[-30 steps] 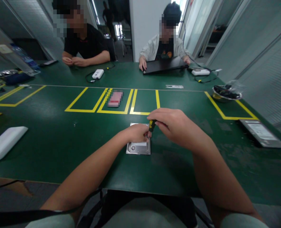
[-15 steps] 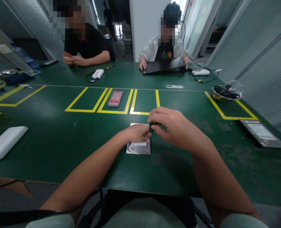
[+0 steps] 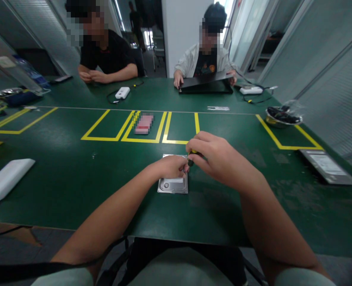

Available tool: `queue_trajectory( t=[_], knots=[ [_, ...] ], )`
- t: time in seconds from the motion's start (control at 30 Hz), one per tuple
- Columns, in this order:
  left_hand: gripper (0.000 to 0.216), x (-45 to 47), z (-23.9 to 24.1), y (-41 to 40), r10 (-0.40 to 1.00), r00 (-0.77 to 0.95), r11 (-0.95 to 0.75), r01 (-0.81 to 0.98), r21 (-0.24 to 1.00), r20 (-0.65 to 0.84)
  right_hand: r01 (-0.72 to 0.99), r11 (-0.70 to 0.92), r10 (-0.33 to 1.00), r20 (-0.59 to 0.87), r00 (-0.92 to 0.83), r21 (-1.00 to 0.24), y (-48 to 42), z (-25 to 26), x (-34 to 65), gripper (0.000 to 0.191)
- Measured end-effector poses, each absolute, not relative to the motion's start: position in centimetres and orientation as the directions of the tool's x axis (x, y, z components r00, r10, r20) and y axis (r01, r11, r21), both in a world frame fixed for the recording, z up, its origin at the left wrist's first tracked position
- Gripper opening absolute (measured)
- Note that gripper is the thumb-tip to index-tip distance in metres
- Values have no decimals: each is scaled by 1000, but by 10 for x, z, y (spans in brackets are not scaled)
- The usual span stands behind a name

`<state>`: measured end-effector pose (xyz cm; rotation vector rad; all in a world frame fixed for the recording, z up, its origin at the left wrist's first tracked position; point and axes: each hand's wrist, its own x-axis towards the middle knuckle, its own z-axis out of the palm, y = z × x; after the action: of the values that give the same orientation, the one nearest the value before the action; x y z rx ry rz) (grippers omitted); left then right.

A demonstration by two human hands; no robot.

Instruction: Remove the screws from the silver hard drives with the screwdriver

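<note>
Head view, green table point(image 3: 74, 190), left hand point(image 3: 170, 167) pressed flat on hard drive point(image 3: 173, 185) at near centre, right hand point(image 3: 214, 157) clamped on screwdriver point(image 3: 190, 161) at its far right corner, yellow tape boxes point(image 3: 140, 127) beyond, two seated people opposite, laptop point(image 3: 205, 84), glass partitions point(image 3: 322, 59) right.

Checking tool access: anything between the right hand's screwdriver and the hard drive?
Nothing visible. The right hand holds the screwdriver at the hard drive's far right edge; the left hand rests on the drive beside it. The tip itself is hidden.
</note>
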<state>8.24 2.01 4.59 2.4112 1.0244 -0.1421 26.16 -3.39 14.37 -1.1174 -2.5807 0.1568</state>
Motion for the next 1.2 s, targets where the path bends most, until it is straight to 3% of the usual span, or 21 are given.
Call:
queue_trajectory(
  t=[0.27, 0.53, 0.97, 1.2],
  knots=[
    [17, 83, 48, 20, 669, 676, -549, 730, 407, -310, 603, 763, 647, 287, -707, -234, -33, 143, 265, 22],
    [15, 83, 48, 19, 664, 689, -567, 718, 405, -292, 746, 626, 777, 261, -573, -226, -35, 143, 263, 9],
    [21, 83, 48, 19, 660, 689, -567, 718, 404, -300, 597, 766, 643, 303, -704, -238, -32, 143, 266, 21],
    [16, 84, 51, 19, 657, 684, -569, 726, 385, -319, 721, 659, 750, 259, -609, -214, -31, 142, 264, 13]
  ],
)
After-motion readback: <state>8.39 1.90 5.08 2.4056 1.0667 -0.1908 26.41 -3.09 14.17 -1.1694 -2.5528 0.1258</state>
